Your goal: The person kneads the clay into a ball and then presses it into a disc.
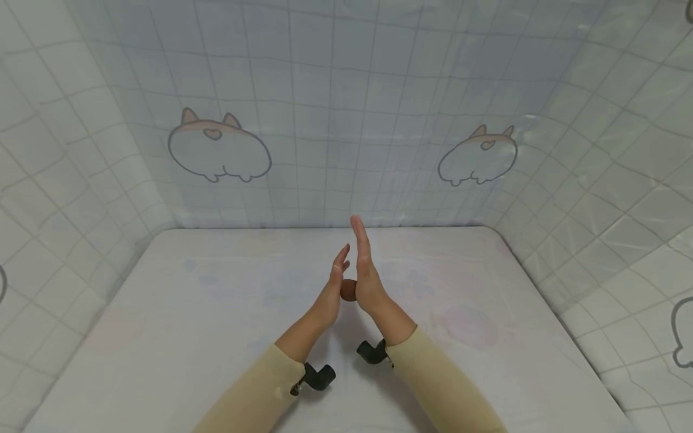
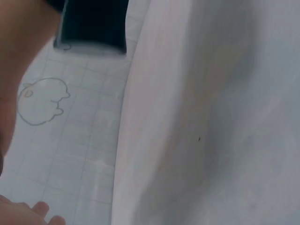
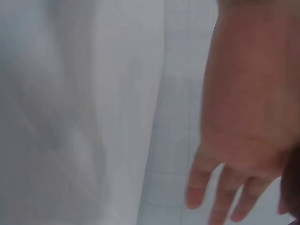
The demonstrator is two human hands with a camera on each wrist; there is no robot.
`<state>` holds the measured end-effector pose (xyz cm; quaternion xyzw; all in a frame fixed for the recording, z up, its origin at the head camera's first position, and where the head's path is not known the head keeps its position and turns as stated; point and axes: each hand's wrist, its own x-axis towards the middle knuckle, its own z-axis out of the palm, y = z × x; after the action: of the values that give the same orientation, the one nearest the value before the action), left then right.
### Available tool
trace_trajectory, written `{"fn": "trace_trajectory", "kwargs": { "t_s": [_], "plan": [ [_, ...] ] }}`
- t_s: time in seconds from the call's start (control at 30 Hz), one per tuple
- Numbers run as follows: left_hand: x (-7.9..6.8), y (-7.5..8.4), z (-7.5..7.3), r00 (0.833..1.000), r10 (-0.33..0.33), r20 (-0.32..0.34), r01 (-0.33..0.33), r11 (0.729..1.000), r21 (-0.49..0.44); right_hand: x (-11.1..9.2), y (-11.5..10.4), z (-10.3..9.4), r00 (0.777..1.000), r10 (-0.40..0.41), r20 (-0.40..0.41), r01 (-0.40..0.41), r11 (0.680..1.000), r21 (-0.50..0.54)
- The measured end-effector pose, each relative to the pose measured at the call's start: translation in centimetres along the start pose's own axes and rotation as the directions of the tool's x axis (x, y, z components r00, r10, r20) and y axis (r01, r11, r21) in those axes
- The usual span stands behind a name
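A small round brown ball [image 1: 348, 290] sits between my two palms, above the table. My left hand [image 1: 326, 299] presses on its left side, with the fingers extended upward and forward. Against the other side rests the palm of my right hand [image 1: 370, 284], its fingers straight and pointing away. The right wrist view shows the right palm [image 3: 248, 98] with spread, straight fingers, and part of the brown ball [image 3: 291, 183] at the edge. In the left wrist view only fingertips [image 2: 41, 208] and a bit of arm show at the left; the ball is out of sight there.
The white table [image 1: 189, 313] has faint pastel patches and rounded far corners. Grid-patterned sheeting [image 1: 314, 108] with corgi drawings stands behind it and at both sides. A black wrist device [image 1: 319, 377] is on the left sleeve, another black device [image 1: 371, 352] on the right.
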<state>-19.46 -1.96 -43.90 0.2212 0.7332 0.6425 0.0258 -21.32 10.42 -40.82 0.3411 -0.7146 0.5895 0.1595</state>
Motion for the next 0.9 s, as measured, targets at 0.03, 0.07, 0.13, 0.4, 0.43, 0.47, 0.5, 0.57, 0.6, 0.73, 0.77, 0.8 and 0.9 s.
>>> {"fn": "trace_trajectory", "kwargs": {
  "t_s": [0.03, 0.07, 0.13, 0.4, 0.43, 0.47, 0.5, 0.57, 0.6, 0.73, 0.77, 0.8, 0.9],
  "plan": [
    [-0.1, 0.0, 0.1, 1.000, 0.006, 0.012, -0.006, 0.999, -0.031, 0.1, 0.1, -0.1, 1.000, 0.011, 0.004, -0.011, 1.000, -0.004],
    [-0.1, 0.0, 0.1, 1.000, 0.015, 0.024, -0.013, 0.998, -0.067, 0.1, 0.3, -0.1, 1.000, 0.027, 0.008, -0.026, 1.000, -0.007],
    [-0.2, 0.1, 0.2, 0.998, 0.037, 0.046, -0.030, 0.990, -0.141, 0.2, 0.6, -0.2, 0.999, 0.052, 0.016, -0.052, 0.999, -0.006],
    [-0.6, 1.3, 0.2, 0.983, 0.183, 0.001, -0.172, 0.927, -0.333, 0.0, 1.8, -0.3, 0.988, 0.124, 0.091, -0.128, 0.991, 0.036],
    [-0.6, 1.5, 0.2, 0.980, 0.198, -0.010, -0.190, 0.922, -0.339, 0.0, 2.0, -0.2, 0.986, 0.130, 0.101, -0.134, 0.990, 0.036],
    [-0.6, 1.7, 0.1, 0.977, 0.213, -0.021, -0.207, 0.916, -0.344, -0.1, 2.1, -0.2, 0.985, 0.134, 0.109, -0.138, 0.990, 0.030],
    [-0.7, 1.8, 0.1, 0.974, 0.223, -0.031, -0.220, 0.912, -0.347, -0.2, 2.2, -0.1, 0.984, 0.137, 0.114, -0.142, 0.990, 0.028],
    [-0.6, 2.1, 0.0, 0.969, 0.241, -0.048, -0.242, 0.907, -0.345, -0.4, 2.5, 0.0, 0.983, 0.139, 0.122, -0.143, 0.989, 0.024],
    [-0.6, 2.2, -0.1, 0.967, 0.248, -0.059, -0.253, 0.904, -0.344, -0.4, 2.5, 0.1, 0.982, 0.138, 0.127, -0.141, 0.990, 0.020],
    [-0.4, 2.5, -0.2, 0.956, 0.266, -0.124, -0.292, 0.903, -0.315, -0.6, 2.4, 0.4, 0.981, 0.118, 0.153, -0.119, 0.993, -0.006],
    [-0.4, 2.6, -0.2, 0.951, 0.272, -0.145, -0.304, 0.906, -0.294, -0.6, 2.3, 0.6, 0.981, 0.109, 0.162, -0.109, 0.994, -0.010],
    [-0.3, 2.7, -0.2, 0.947, 0.276, -0.164, -0.312, 0.910, -0.272, -0.7, 2.1, 0.7, 0.980, 0.104, 0.171, -0.104, 0.995, -0.014],
    [0.0, 2.8, -0.3, 0.937, 0.276, -0.214, -0.315, 0.931, -0.181, -1.1, 2.0, 1.0, 0.980, 0.073, 0.183, -0.070, 0.997, -0.021]
  ]
}}
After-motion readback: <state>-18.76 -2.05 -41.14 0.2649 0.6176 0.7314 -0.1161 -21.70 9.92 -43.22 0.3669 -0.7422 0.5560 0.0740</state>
